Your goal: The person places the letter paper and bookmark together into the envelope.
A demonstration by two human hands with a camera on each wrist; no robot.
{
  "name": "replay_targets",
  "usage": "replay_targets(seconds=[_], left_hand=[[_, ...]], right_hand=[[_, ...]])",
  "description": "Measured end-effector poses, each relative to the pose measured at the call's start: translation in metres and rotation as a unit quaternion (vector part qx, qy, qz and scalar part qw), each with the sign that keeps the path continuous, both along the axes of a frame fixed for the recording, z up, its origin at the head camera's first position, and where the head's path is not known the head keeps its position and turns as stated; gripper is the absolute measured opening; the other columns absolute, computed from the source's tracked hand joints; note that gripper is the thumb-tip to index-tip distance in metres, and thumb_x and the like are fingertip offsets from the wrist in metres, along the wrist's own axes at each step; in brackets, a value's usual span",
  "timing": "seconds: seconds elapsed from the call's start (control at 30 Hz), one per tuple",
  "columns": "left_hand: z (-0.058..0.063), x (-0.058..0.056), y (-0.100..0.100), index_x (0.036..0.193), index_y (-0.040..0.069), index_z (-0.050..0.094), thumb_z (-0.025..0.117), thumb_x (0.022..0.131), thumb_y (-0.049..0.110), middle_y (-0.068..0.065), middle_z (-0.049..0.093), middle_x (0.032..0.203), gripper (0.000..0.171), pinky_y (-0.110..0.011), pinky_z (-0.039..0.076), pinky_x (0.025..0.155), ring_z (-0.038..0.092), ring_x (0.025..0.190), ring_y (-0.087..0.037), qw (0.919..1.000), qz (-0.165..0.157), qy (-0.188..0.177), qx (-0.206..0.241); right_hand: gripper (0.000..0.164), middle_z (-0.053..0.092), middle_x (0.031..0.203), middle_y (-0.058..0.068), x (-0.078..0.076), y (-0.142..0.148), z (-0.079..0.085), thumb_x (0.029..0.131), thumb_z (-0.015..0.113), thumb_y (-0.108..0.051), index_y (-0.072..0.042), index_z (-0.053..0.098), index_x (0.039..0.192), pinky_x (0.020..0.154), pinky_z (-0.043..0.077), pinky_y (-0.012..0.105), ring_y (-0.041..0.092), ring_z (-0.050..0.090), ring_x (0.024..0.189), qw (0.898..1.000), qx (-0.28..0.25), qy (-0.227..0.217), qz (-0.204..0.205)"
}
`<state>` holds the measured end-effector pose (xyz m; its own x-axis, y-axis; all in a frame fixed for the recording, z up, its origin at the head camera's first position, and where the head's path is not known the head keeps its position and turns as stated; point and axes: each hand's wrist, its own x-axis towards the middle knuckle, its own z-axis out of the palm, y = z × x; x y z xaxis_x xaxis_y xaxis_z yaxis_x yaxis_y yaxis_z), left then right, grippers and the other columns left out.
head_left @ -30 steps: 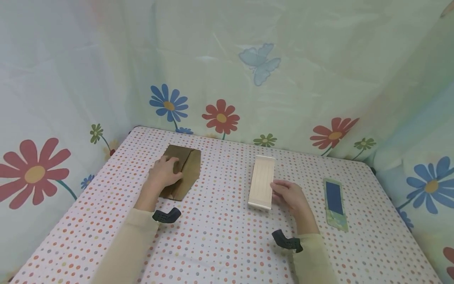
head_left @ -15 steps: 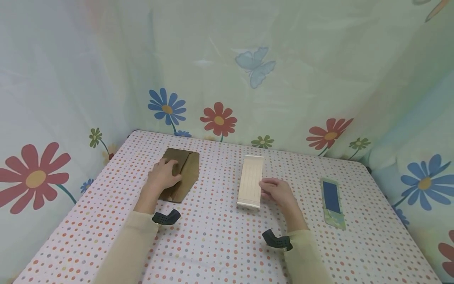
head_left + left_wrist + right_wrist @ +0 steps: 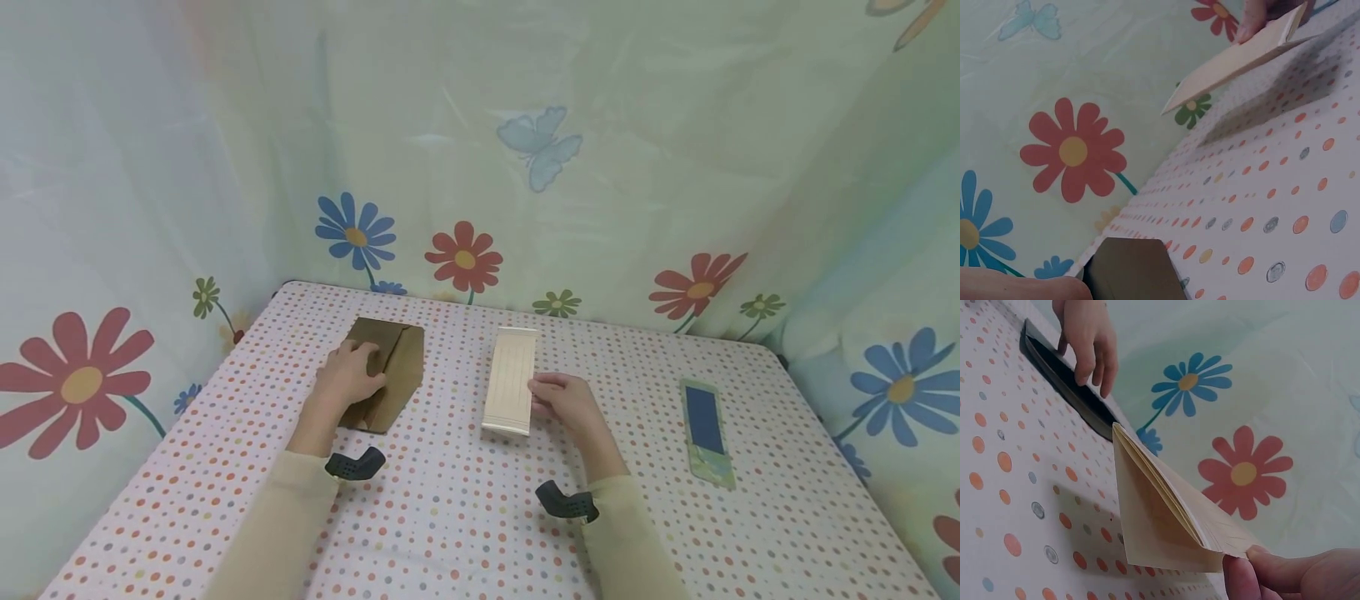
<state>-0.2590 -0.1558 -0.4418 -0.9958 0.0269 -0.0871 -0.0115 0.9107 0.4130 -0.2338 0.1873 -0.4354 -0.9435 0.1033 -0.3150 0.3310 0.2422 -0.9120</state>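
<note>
On the left of the table lies a brown paper envelope [image 3: 405, 367], flap toward the right. My left hand [image 3: 348, 377] bends over it, thumb and fingers at the edge of its mouth, gripping the upper layer. From the right wrist view, the envelope's mouth [image 3: 1063, 375] gapes dark under the left hand's fingers. My right hand [image 3: 566, 404] pinches the right edge of a folded stack of cream lined letter paper [image 3: 511, 379] between thumb and fingers. In the left wrist view the letter paper [image 3: 1229, 69] is tilted above the table, casting a shadow.
A flat pale green piece with a dark blue panel [image 3: 705, 421] lies on the right of the table. A white dotted cloth [image 3: 450, 517] covers the table. Flower-printed curtains [image 3: 622, 167] close in the back and both sides.
My right hand has moved left with the letter paper, bringing it closer to the envelope. My left hand stays at the envelope's mouth. The head view has shifted slightly.
</note>
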Motion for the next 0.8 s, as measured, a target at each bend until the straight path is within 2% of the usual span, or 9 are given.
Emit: replay_targets(seconds=[0.27, 0.5, 0.8], left_hand=[[0.000, -0.001, 0.000, 0.142, 0.012, 0.042, 0.060, 0.088, 0.034, -0.027, 0.027, 0.150, 0.061, -0.070, 0.031, 0.099, 0.030, 0.134, -0.050, 1.0000, -0.001, 0.004, 0.004], [0.002, 0.001, 0.000, 0.142, 0.012, 0.042, 0.060, 0.088, 0.035, -0.027, 0.026, 0.150, 0.061, -0.070, 0.030, 0.100, 0.029, 0.135, -0.049, 1.0000, 0.002, 0.002, 0.006], [0.002, 0.001, 0.000, 0.142, 0.013, 0.043, 0.060, 0.088, 0.035, -0.026, 0.026, 0.151, 0.060, -0.070, 0.029, 0.101, 0.029, 0.135, -0.048, 0.9999, 0.007, 0.002, 0.012]], right_hand=[[0.035, 0.066, 0.099, 0.008, -0.005, -0.012, 0.000, 0.091, 0.063, -0.019, -0.004, 0.059, 0.122, 0.072, 0.056, 0.022, 0.009, 0.065, 0.076, 1.000, 0.004, -0.008, -0.005], [0.036, 0.066, 0.101, 0.010, -0.006, -0.019, 0.000, 0.092, 0.061, -0.017, -0.001, 0.056, 0.124, 0.073, 0.056, 0.022, 0.010, 0.065, 0.078, 1.000, -0.011, -0.001, 0.015], [0.035, 0.067, 0.097, 0.007, -0.010, -0.028, 0.001, 0.091, 0.062, -0.016, -0.001, 0.058, 0.122, 0.072, 0.056, 0.021, 0.009, 0.065, 0.075, 1.000, -0.023, 0.003, 0.020]])
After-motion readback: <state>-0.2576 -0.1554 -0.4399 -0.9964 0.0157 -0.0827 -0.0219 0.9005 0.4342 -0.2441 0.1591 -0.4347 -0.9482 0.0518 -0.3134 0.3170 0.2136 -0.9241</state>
